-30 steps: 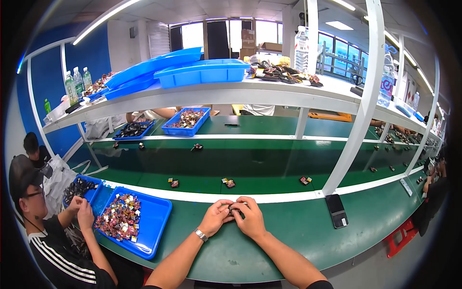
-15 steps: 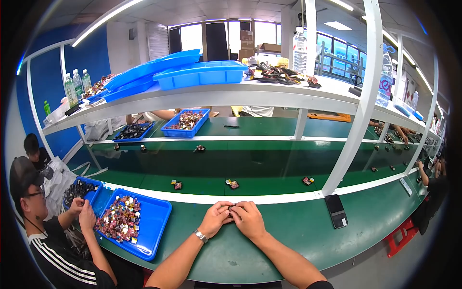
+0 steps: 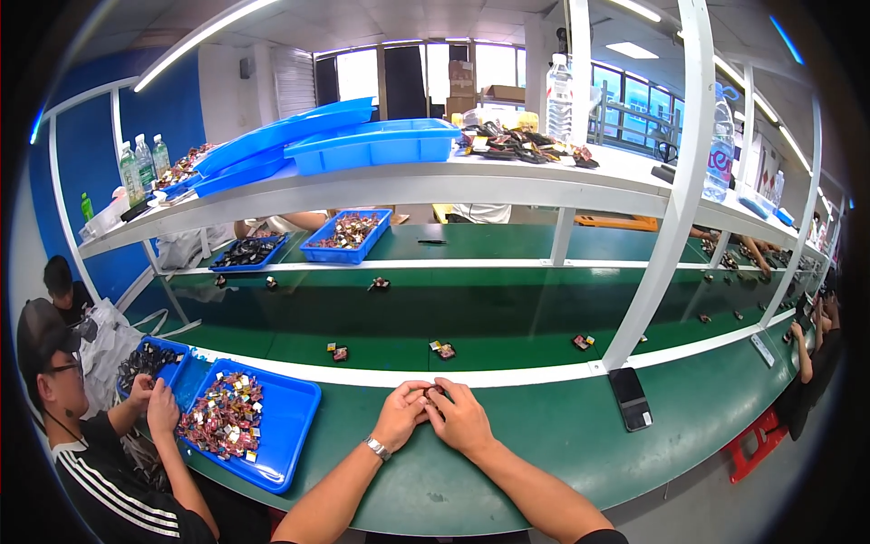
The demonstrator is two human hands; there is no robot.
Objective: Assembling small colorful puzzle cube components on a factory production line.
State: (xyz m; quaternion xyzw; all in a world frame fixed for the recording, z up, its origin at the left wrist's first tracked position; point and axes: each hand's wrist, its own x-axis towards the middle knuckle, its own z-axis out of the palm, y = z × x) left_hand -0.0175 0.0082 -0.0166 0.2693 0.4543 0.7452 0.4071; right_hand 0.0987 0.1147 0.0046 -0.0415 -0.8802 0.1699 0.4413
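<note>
Over the near green worktop, my left hand and my right hand meet at the fingertips. Between them is a small dark piece with a reddish tint, mostly covered by the fingers. The left fingers and thumb pinch it from one side. My right hand's fingers curl over its top, with the thumb pressed in below. Just beyond my hands, a small reddish circuit piece with a pale tag lies on the green belt.
To the left, a blue tray holds many reddish pieces; a co-worker handles something beside it. A black phone lies to the right, near a white post. The raised shelf carries blue trays and bottles.
My right hand's fingers have shifted over the small piece, and its thumb now shows lower. Pieces on the belt have slid slightly right. The left hand stays nearly in place.
</note>
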